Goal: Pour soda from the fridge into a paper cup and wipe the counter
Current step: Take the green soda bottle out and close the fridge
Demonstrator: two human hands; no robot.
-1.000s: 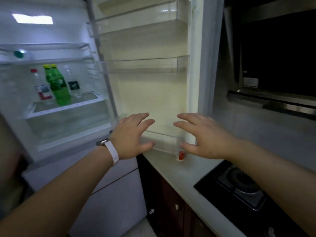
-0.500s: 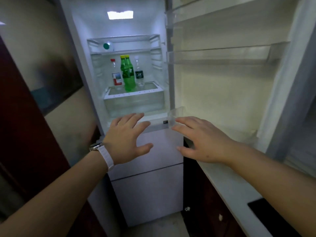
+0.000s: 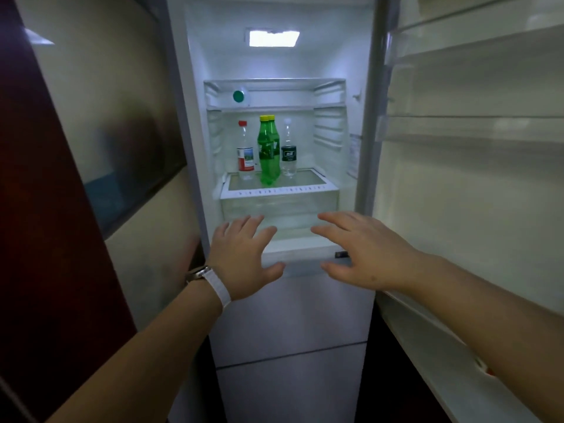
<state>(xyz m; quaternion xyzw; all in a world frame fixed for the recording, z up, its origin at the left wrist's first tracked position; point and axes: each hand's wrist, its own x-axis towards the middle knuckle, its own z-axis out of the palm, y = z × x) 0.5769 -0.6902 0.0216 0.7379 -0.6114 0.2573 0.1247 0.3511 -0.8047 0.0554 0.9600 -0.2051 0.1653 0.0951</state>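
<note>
— What's in the fridge (image 3: 195,148) from where you're watching?

— I see its upper compartment open and lit. On the glass shelf (image 3: 279,190) stand bottles in a row: a clear one with a red cap (image 3: 245,151) on the left, two green soda bottles (image 3: 268,149) with yellow caps in the middle, one right behind the other, and a clear bottle with a dark label (image 3: 288,152) on the right. On the shelf above, a bottle lies on its side with its green cap (image 3: 238,96) facing me. Below the glass shelf is a clear drawer (image 3: 279,209); I can't tell what it contains.

— Anything around it, or in the way?

— The fridge door (image 3: 457,178) stands swung open on the right, its clear racks showing nothing I can make out. A dark red panel (image 3: 45,209) fills the left edge. Between the hands and the soda I see only open air.

— And the hands?

— I see both raised in front of the drawer, near the fridge's lower edge, well short of the bottles. The left hand (image 3: 242,257), with a white watch strap (image 3: 218,288) at the wrist, has its fingers spread and straight. The right hand (image 3: 363,251) is the same, fingers splayed. Neither grips or touches anything.
</note>
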